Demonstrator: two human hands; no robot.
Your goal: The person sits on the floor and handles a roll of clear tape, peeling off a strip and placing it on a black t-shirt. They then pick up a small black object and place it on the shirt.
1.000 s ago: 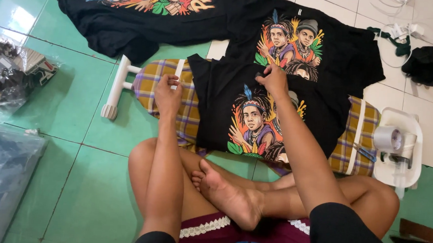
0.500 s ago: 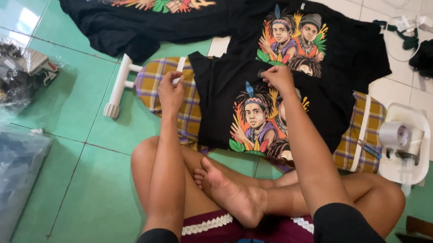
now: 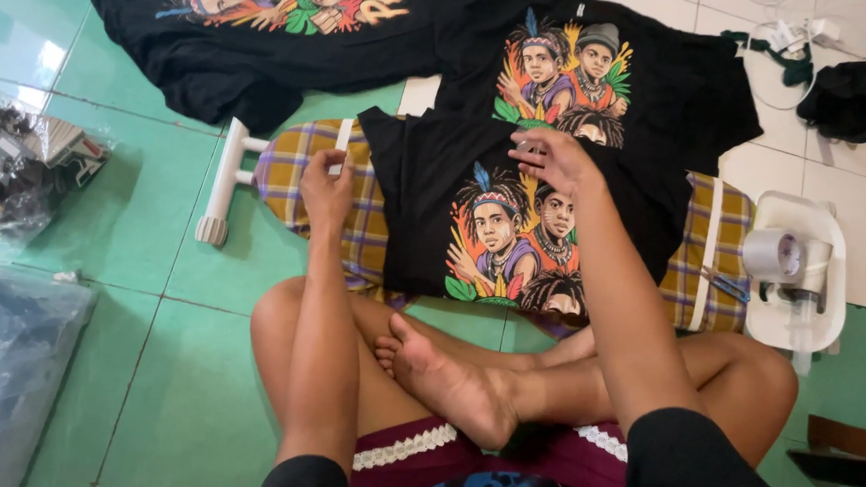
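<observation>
Under the loosely spread fingers of the right hand (image 3: pixel 550 158), a black printed shirt (image 3: pixel 425 203) lies flat on the plaid ironing board (image 3: pixel 302 180), looking light, soft and floppy, best pinched at its hem beside the left hand (image 3: pixel 326 185), whose curled fingers rest on the board holding nothing.

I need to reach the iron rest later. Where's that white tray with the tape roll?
In the head view the white tray sits on the floor at the right end of the plaid ironing board, beyond the right hand.
</observation>
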